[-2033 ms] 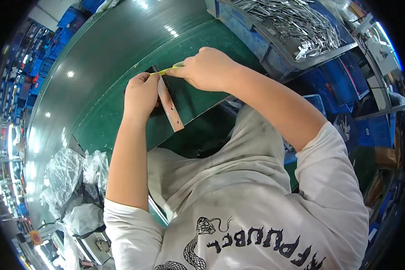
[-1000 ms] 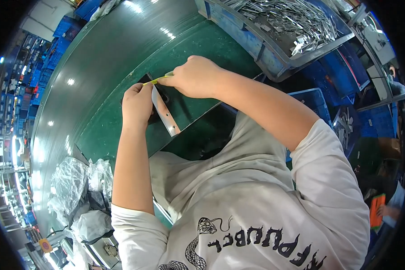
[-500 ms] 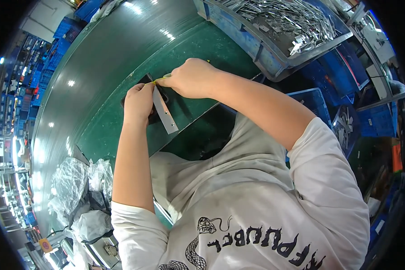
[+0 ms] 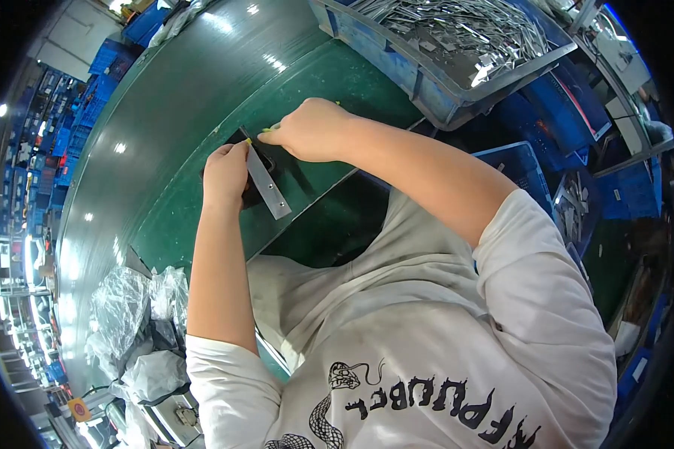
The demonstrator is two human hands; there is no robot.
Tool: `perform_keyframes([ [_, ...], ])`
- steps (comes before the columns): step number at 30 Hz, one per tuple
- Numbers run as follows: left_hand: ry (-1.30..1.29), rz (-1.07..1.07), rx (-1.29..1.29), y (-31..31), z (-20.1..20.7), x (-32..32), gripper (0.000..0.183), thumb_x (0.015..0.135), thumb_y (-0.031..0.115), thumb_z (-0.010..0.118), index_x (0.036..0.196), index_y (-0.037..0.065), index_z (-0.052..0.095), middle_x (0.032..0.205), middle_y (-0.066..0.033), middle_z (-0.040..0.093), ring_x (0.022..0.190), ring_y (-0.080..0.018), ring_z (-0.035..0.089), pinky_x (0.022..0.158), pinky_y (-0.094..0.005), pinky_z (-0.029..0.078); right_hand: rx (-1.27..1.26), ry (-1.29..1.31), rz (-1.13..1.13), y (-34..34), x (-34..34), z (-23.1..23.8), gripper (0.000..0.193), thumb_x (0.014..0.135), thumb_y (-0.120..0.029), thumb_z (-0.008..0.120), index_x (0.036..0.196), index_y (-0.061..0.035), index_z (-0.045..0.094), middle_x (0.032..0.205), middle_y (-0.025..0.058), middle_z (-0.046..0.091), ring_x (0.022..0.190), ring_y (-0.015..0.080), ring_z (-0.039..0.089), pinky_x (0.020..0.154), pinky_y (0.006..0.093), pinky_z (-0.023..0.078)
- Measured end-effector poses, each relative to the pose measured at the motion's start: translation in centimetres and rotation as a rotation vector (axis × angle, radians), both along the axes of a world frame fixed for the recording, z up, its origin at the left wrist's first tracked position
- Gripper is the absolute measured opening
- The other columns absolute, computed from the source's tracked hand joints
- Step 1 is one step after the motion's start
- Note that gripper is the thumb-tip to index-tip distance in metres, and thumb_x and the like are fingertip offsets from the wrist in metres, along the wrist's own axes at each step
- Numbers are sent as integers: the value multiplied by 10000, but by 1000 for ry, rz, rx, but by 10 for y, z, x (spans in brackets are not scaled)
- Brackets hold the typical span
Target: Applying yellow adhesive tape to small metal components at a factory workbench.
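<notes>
Silver metal shone by the left hand point(image 4: 227, 173), and from far off, through the head camera, I saw that it was a long, flat strip point(image 4: 266, 181). The fingers of that hand were curled in tight, with the thumb and the first finger pinching the far end of the strip. I saw no gap between them. A tiny yellow dab point(image 4: 249, 141) showed right at the fingertips. From there, the strip slanted toward the near right. Two small dark dots sat close to its near end, just short of the near edge of the green table point(image 4: 180, 187). I could not tell if the strip touched the table top.

The right hand point(image 4: 312, 131) was just to the right of the left one, and the two did not touch. Its fingers were bent, and the tips were squeezed together on a small yellow bit point(image 4: 266, 130). I could not see how long that bit was, as the hand hid some of it. Some dark thing point(image 4: 270, 159) was under the left hand and the strip, but too much of it was covered for me to tell its shape.

On the far right stood a big blue bin point(image 4: 386, 49), with lots of thin, shiny metal pieces point(image 4: 464, 34) in it. Crinkly clear plastic bags point(image 4: 120, 303) lay at the near left.
</notes>
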State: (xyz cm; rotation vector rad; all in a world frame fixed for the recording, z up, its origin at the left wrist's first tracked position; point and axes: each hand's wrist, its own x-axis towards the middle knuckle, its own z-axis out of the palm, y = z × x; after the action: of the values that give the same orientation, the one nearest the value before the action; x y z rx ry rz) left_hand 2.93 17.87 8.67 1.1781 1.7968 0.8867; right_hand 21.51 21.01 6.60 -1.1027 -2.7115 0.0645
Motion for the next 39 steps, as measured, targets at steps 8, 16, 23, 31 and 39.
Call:
perform_keyframes([
  [8, -342, 31, 219, -44, 27, -12, 244, 1009, 239, 478, 917, 34, 572, 696, -67, 596, 598, -149, 555, 521, -279, 405, 8, -157, 17, -18, 31, -28, 384, 961, -196, 493, 1314, -254, 634, 948, 77, 681, 779, 268, 668, 804, 402, 498],
  [16, -691, -196, 272, -120, 13, -20, 437, 997, 474, 509, 801, 102, 388, 536, -37, 362, 374, -142, 329, 355, -262, 286, 163, 442, 16, -87, 56, -41, 449, 853, -243, 706, 1288, -169, 622, 1144, 94, 602, 1063, 283, 577, 967, 417, 420],
  [23, -745, -484, 364, -136, -22, 28, 520, 1004, 524, 458, 799, 46, 447, 704, -161, 598, 563, -204, 559, 511, -305, 449, -997, 712, 371, -159, 28, -32, 540, 890, -359, 717, 1213, 44, 562, 1175, 210, 587, 1126, 368, 577, 958, 428, 462],
  [31, -16, -955, 676, -126, -24, 55, 361, 1010, 222, 424, 841, -26, 625, 787, -169, 696, 675, -315, 683, 627, -374, 547, -809, 779, 339, -177, 53, -62, 303, 874, -325, 688, 781, -42, 742, 923, 171, 658, 900, 367, 627, 755, 458, 494],
  [39, 137, -1032, 522, -135, -21, 38, 583, 727, 180, 788, 1227, -2, 549, 1118, -170, 679, 1026, -374, 643, 899, -419, 515, -383, 453, -226, -186, 198, -62, 244, 850, -344, 703, 920, -112, 734, 955, 67, 664, 943, 284, 625, 845, 385, 499],
])
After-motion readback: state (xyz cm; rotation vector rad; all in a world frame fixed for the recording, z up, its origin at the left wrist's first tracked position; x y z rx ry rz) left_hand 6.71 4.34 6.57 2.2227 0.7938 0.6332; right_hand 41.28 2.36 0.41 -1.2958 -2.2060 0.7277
